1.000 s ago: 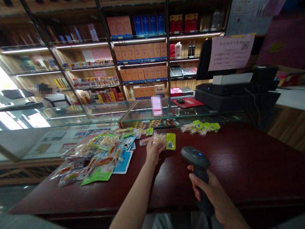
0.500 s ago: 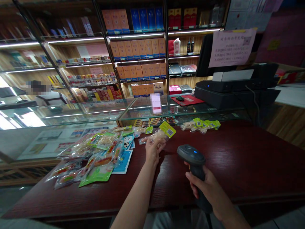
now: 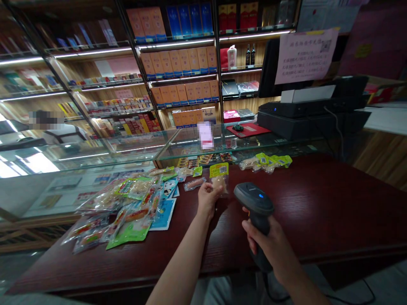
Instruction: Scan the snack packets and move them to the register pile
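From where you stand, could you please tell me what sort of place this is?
Probably a shop checkout: a handheld scanner, packaged foods and rows of shelved boxes suggest it.

Left grip [image 3: 208,198] holding packet [image 3: 219,174], right grip [image 3: 271,240] holding scanner [image 3: 253,200]

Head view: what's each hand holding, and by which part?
Left hand: a packet, by the clear part below its green label. Right hand: the scanner, by its handle.
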Action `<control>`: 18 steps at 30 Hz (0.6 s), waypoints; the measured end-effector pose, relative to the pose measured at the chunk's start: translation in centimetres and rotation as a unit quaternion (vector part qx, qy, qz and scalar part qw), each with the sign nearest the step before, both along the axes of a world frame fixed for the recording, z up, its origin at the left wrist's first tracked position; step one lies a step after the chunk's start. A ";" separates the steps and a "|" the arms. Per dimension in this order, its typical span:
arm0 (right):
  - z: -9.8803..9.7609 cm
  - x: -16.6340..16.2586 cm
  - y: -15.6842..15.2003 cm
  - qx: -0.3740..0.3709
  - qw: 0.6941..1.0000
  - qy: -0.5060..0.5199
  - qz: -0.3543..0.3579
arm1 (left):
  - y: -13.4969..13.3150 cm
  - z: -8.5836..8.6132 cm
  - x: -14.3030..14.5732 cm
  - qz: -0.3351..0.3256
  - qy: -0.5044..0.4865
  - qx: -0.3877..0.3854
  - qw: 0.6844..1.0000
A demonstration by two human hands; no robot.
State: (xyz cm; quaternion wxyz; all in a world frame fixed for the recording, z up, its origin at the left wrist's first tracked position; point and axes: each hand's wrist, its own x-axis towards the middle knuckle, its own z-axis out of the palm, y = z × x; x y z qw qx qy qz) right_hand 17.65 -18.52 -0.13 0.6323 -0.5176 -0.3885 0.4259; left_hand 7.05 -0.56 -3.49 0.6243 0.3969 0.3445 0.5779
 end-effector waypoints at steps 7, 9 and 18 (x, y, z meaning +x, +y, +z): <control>-0.1 -0.5 0.2 0.007 1.000 0.004 -0.010 | 0.1 -0.5 0.2 0.007 -0.003 -0.003 1.000; -0.2 -0.6 0.3 0.005 1.000 0.008 -0.010 | 0.2 -0.5 0.2 0.002 -0.004 0.000 1.000; -0.2 -0.4 0.2 -0.005 1.000 0.023 0.003 | 0.2 -0.5 0.2 -0.004 -0.005 0.000 1.000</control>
